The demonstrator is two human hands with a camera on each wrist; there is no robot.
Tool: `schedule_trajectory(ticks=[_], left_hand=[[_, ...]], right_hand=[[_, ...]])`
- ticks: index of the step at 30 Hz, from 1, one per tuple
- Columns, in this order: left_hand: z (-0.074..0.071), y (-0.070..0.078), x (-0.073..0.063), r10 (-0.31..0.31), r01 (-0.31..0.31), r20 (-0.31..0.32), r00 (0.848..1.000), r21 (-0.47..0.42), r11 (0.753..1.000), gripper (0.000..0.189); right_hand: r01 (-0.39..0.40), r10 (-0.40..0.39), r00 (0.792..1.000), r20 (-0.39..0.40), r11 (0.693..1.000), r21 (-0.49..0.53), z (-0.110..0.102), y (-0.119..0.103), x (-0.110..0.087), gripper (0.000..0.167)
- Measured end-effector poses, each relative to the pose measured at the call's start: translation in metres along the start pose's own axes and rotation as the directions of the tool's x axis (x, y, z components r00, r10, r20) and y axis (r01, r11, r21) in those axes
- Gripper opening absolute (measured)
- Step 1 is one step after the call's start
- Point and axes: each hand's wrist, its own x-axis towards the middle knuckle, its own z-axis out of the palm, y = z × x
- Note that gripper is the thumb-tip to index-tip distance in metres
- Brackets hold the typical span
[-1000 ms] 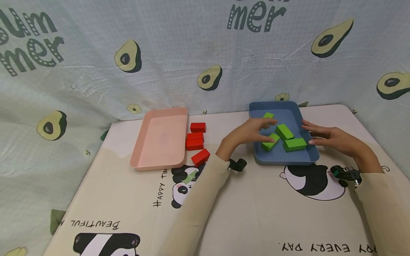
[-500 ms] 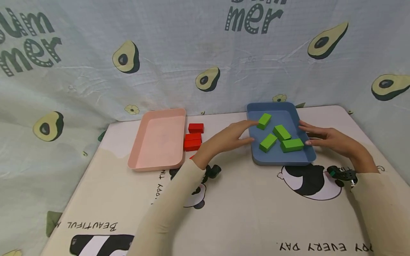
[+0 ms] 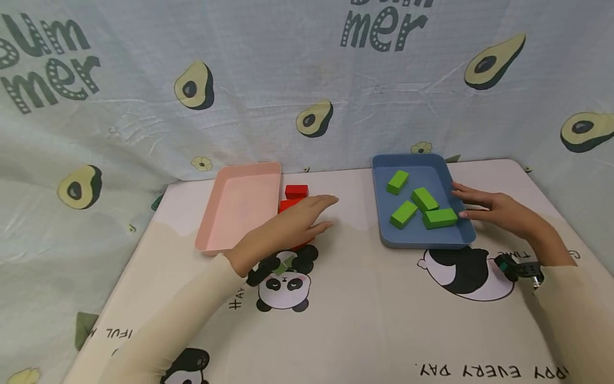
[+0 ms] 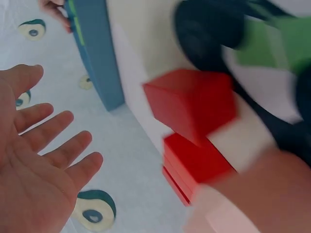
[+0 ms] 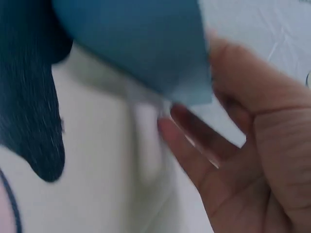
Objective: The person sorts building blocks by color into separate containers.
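My left hand (image 3: 288, 221) hovers at the right side of the pink tray, over the red blocks (image 3: 296, 191), with straight, spread fingers and nothing held. It hides part of those blocks from above. In the left wrist view, a red block (image 4: 187, 104) stands out near the palm, with more red behind it. My right hand (image 3: 501, 210) touches the right wall of the blue tray (image 3: 384, 229); its fingertips rest at the rim. Several green blocks (image 3: 424, 200) lie inside that tray. The right wrist view shows the tray's outer wall (image 5: 146, 48) against the fingers.
The pink tray (image 3: 235, 197) stands at the left back of the table, with no blocks visible in it. A patterned cloth (image 3: 259, 128) hangs behind the table. Panda drawings (image 3: 285, 290) decorate the tabletop cover.
My left hand has left the green blocks in the blue tray and swung left across the table to the red blocks. My right hand stays at the blue tray's side.
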Motion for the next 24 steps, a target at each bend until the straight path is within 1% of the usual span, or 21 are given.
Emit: schedule_trajectory(ticks=[4, 7, 10, 13, 14, 18, 20, 22, 24], left_hand=[[-0.002, -0.009, -0.020, -0.012, 0.013, -0.034, 0.999, 0.028, 1.000, 0.058], [-0.004, -0.014, -0.030, -0.025, 0.027, -0.055, 0.998, 0.038, 0.999, 0.058], [-0.007, -0.018, -0.037, -0.040, 0.043, -0.069, 0.997, 0.049, 0.998, 0.058], [-0.009, -0.019, -0.043, -0.054, 0.059, -0.088, 0.995, 0.061, 0.996, 0.058], [-0.010, -0.020, -0.046, -0.056, 0.063, -0.099, 0.993, 0.070, 0.996, 0.058], [-0.013, -0.021, -0.054, -0.044, 0.062, -0.143, 0.989, 0.122, 0.991, 0.057], [-0.014, -0.024, -0.059, -0.038, 0.062, -0.159, 0.987, 0.154, 0.986, 0.055], [-0.014, -0.026, -0.065, -0.035, 0.064, -0.173, 0.984, 0.167, 0.984, 0.054], [-0.015, -0.030, -0.072, -0.040, 0.072, -0.183, 0.982, 0.174, 0.982, 0.053]], right_hand=[[0.013, -0.019, 0.999, -0.046, 0.993, -0.121, 0.002, -0.008, -0.003, 0.064], [0.036, -0.047, 0.997, -0.068, 0.986, -0.161, 0.004, -0.014, -0.004, 0.062], [0.027, -0.046, 0.994, -0.099, 0.983, -0.181, 0.006, -0.020, -0.004, 0.058], [-0.016, -0.010, 0.989, -0.147, 0.984, -0.178, 0.007, -0.024, -0.007, 0.056], [-0.017, -0.011, 0.986, -0.165, 0.986, -0.168, 0.007, -0.026, -0.007, 0.056], [-0.019, -0.027, 0.967, -0.252, 0.984, -0.178, 0.010, -0.033, -0.011, 0.053], [-0.004, -0.060, 0.952, -0.299, 0.978, -0.209, 0.013, -0.037, -0.013, 0.049], [0.004, -0.089, 0.937, -0.336, 0.969, -0.247, 0.017, -0.042, -0.015, 0.046], [0.008, -0.110, 0.927, -0.357, 0.961, -0.277, 0.020, -0.048, -0.017, 0.045]])
